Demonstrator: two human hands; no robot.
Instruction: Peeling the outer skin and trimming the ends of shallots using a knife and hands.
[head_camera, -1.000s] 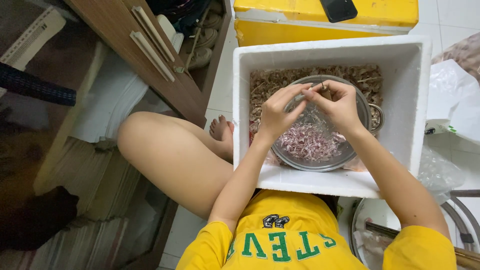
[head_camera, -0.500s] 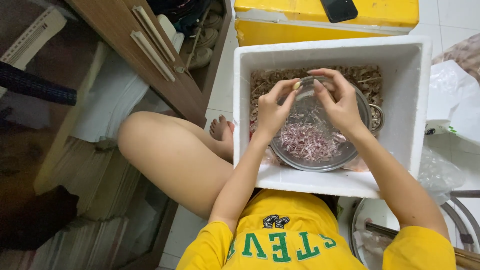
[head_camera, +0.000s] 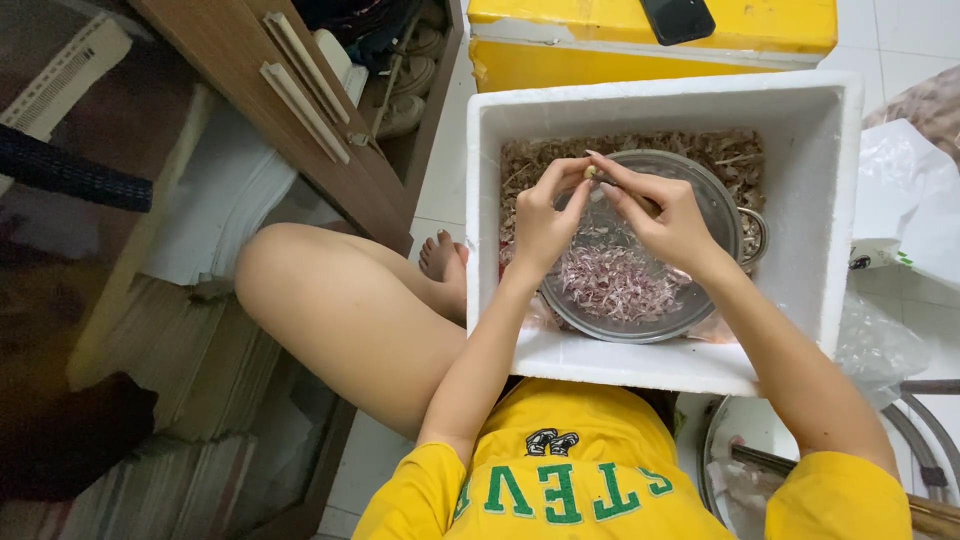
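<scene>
A white foam box (head_camera: 840, 200) sits on the tiled floor in front of the seated person and serves as the landmark for everything else. Behind the box stands a yellow cooler (head_camera: 650, 45) with a dark phone (head_camera: 677, 17) lying on its lid. To the left of the box runs a brown wooden cabinet (head_camera: 290, 110), and between cabinet and box the person's bent bare leg (head_camera: 350, 310) rests, its foot touching the box's left wall. To the right of the box lie crumpled white plastic bags (head_camera: 910, 200). Inside the box, a layer of dry brownish husks (head_camera: 720, 150) covers the far end, and a round metal bowl (head_camera: 725, 215) fills most of the rest; its small side handle points toward the right wall. A heap of purplish peels (head_camera: 620, 285) lies in the bottom of the bowl. Above the far rim of the bowl the left hand (head_camera: 540, 225) and the right hand (head_camera: 665, 215) meet, fingertips pinched together around a small pale clove (head_camera: 591, 172). Each grip is nearly closed on that piece, the left from the left side, the right from above and the right. The hands hide part of the bowl's far rim.
</scene>
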